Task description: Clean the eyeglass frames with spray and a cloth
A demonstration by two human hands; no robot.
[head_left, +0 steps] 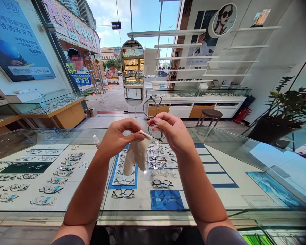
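A pair of thin dark-rimmed eyeglasses (149, 108) is pinched near its bridge by my right hand (172, 129), one round lens above the fingers and the other below. My left hand (121, 136), left of the glasses, pinches the top of a cream cleaning cloth (135, 157) that hangs down in folds. The cloth's upper corner reaches close to the lower lens; whether they touch I cannot tell. Both hands are raised above the glass display counter (76, 207), where many frames lie, among them black glasses (162, 184).
A small white bottle (96, 141) stands on the counter behind my left forearm. Beyond are an oval standing mirror (132, 73), a round stool (212, 113), wall shelves (185, 58) and a potted plant (277, 115) at right. Another display case (62, 108) stands at left.
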